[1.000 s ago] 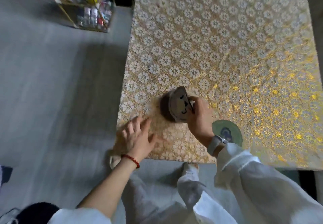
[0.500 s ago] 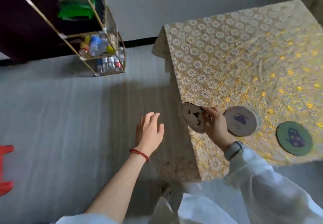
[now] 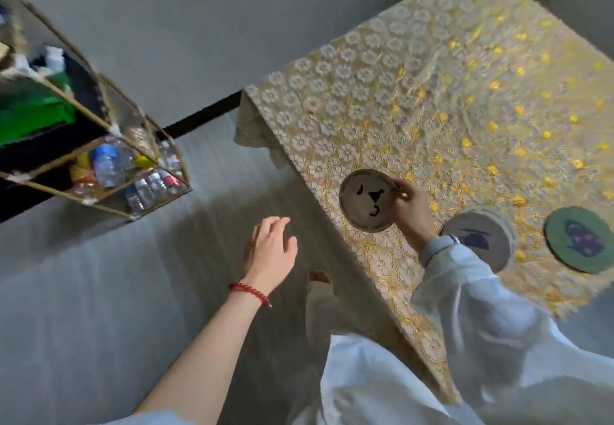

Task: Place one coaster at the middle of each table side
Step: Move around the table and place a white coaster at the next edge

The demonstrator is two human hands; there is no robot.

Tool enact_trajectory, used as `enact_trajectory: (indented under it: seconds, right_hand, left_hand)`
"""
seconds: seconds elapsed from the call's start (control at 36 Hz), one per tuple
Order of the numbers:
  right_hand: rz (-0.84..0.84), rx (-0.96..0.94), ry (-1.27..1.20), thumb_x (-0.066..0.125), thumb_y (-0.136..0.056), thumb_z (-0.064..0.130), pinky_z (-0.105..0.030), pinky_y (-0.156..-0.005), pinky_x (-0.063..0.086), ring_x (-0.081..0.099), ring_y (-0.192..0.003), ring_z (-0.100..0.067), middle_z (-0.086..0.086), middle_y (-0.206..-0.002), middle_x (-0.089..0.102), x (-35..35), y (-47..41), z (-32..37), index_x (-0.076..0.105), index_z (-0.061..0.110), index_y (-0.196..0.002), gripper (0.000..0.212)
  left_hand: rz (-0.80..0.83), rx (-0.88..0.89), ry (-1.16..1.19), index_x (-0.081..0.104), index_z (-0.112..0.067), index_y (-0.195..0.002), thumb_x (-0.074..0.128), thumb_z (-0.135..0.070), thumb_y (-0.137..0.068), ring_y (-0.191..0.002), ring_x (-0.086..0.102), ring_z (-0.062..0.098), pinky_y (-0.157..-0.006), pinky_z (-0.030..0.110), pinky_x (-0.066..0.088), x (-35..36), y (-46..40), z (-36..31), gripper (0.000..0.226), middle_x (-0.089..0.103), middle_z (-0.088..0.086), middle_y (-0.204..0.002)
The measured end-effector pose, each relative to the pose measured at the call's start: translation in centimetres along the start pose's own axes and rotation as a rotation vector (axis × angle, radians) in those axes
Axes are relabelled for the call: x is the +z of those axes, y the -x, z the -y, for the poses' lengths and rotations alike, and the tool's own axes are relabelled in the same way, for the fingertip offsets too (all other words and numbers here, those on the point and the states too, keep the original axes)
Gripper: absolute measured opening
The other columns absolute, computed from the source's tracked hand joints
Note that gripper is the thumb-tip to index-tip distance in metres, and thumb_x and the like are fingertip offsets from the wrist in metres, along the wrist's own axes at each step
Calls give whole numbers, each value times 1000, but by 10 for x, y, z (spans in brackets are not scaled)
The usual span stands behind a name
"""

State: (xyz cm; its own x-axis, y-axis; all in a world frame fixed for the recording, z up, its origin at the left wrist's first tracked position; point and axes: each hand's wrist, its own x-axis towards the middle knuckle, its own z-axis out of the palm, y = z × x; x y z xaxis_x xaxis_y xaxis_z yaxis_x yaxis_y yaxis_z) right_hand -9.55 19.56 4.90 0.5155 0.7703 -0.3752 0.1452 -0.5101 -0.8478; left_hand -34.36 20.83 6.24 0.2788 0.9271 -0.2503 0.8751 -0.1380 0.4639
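My right hand (image 3: 410, 207) grips a round beige coaster (image 3: 367, 199) with black marks by its right rim, holding it just above the left edge of the table (image 3: 432, 99), which wears a gold floral cloth. Two more coasters lie flat near the table's near edge: a grey one with a dark blue print (image 3: 481, 235), partly under my right sleeve, and a green one with a purple print (image 3: 579, 240) to its right. My left hand (image 3: 270, 252) hovers over the floor left of the table, fingers spread, holding nothing.
A wire-framed shelf rack (image 3: 99, 145) with bottles and a green item stands on the grey floor at the left. A grey wall with a black baseboard (image 3: 199, 117) runs behind. My bare foot (image 3: 320, 280) shows below the table corner.
The view has swung left and closer as I moved around the table corner. My right hand carried the beige coaster along the left edge. My left hand lifted off the table and hangs over the floor.
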Motion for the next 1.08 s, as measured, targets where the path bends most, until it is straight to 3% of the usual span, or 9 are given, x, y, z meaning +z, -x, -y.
enact_trajectory:
  seconds: [0.11,0.19,0.28,0.44,0.53,0.67,0.83,1.0,1.08]
  right_hand:
    - [44,50,31,38,-84,-7,-46,-89,50,53,-110,-30,-15,-116,60,6,-20,11,56,7,-117,40]
    - [91,106,272,38,-84,-9,-47,-100,43,45,-120,-30,-15,-134,47,8,-29,6,39,10,-132,52]
    - [8,121,392,43,-82,-7,-44,-104,38,37,-125,-30,-15,-139,39,8,-31,-1,28,13,-137,60]
    - [-105,249,395,50,-82,1,-49,-102,37,40,-119,-34,-19,-129,44,15,-13,-24,37,13,-132,53]
    - [-151,352,324,49,-84,6,-48,-103,32,34,-123,-35,-17,-131,41,28,0,-27,39,14,-130,47]
    - [-262,523,163,42,-87,8,-40,-99,35,40,-116,-32,-17,-125,43,50,10,-19,42,8,-126,38]
    - [-350,687,23,43,-87,10,-43,-103,35,40,-113,-34,-17,-120,38,72,5,-12,39,13,-127,40]
    - [-451,709,-54,38,-85,4,-39,-98,34,35,-100,-21,-14,-118,35,84,0,-9,37,12,-127,43]
    - [-459,709,-73,38,-85,3,-40,-99,35,36,-102,-23,-14,-120,34,85,0,-8,35,11,-129,45]
  left_hand:
    - [102,69,-3,42,-13,-128,45,-24,-89,-124,37,24,-103,38,33,-15,-55,-7,41,42,9,-134]
    - [174,144,-43,41,-13,-128,45,-26,-89,-123,38,25,-102,40,35,-19,-88,-15,41,42,10,-135]
    - [271,219,-98,40,-14,-129,45,-28,-89,-124,39,27,-102,44,35,-17,-115,-22,42,43,11,-134]
    - [416,380,-223,39,-15,-130,48,-30,-87,-125,35,25,-103,47,33,6,-156,-37,46,41,10,-135]
    - [477,492,-291,39,-15,-129,50,-33,-86,-123,35,26,-104,45,32,17,-173,-42,48,42,11,-133]
    - [628,530,-297,34,-16,-133,53,-30,-85,-128,32,29,-106,50,32,30,-193,-53,54,36,13,-138]
    - [670,639,-319,38,-16,-131,59,-25,-82,-122,31,27,-104,44,33,38,-211,-58,54,37,13,-131]
    - [698,660,-311,41,-18,-129,60,-24,-79,-119,28,27,-102,44,31,41,-218,-58,54,36,12,-127]
    - [704,686,-330,37,-21,-133,62,-25,-78,-121,26,27,-104,45,28,40,-217,-55,60,33,12,-130]
